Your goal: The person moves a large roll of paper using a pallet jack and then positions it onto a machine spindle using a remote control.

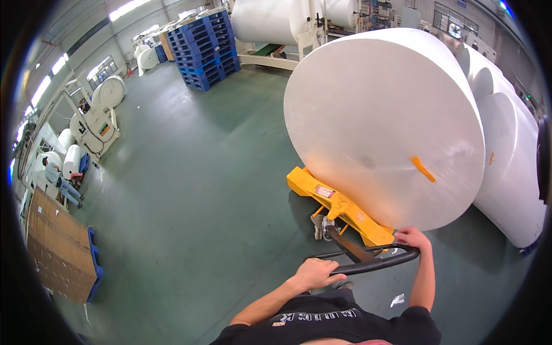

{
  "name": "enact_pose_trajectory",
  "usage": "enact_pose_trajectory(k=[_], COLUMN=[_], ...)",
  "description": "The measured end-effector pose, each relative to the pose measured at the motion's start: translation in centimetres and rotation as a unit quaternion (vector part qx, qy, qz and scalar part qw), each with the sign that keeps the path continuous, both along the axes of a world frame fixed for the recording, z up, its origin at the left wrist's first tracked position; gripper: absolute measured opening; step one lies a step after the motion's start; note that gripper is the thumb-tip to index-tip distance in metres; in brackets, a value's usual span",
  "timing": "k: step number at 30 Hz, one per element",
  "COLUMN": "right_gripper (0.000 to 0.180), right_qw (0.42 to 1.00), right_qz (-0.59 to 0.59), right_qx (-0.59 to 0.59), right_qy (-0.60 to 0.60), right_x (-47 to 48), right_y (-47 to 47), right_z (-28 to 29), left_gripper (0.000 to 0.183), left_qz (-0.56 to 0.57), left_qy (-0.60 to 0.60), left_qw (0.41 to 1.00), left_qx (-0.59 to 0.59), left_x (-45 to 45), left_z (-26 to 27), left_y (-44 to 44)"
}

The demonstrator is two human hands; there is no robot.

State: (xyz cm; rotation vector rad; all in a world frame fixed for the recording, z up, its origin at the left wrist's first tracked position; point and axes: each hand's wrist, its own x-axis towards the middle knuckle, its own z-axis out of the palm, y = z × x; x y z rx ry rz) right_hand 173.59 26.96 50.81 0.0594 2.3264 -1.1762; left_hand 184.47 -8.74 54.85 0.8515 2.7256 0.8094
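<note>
My left hand [317,274] is wrapped around the left part of the black loop handle [366,268] of a yellow pallet jack [340,207]. At the handle's far right corner, my right hand [412,238] touches the bar with its fingers curled; whether it grips is unclear. Beyond the jack's yellow body stands the flat round end of a huge white paper roll [379,112], lying on its side. An orange strip of tape [423,169] sticks to that end. The jack's forks are hidden by the roll, and a steering wheel [319,226] shows below the body.
More white rolls [496,129] lie close on the right. Stacked blue pallets [202,47] stand ahead, near a machine holding a large roll [269,21]. At left are a brown cardboard stack [64,246] on a blue pallet, and a person [60,179]. A white scrap [397,300] lies on the green floor.
</note>
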Motion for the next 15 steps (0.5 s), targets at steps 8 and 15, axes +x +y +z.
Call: enact_pose_trajectory(k=[8,15], right_gripper=[0.038,0.023], right_qw=[0.895,0.725], right_qz=[-0.258,-0.457], right_qx=[-0.36,-0.482], right_qy=[0.057,0.184], right_x=[-3.2,-13.0], right_y=[3.6,2.8], right_z=[-1.5,-8.0], left_gripper=[0.029,0.017], left_qz=[0.107,0.196], left_qy=[0.078,0.209], left_qw=[0.948,0.889], left_qx=[0.29,0.357], left_x=[-6.2,-15.7], left_z=[-2.1,-5.8], left_y=[-1.9,-0.3])
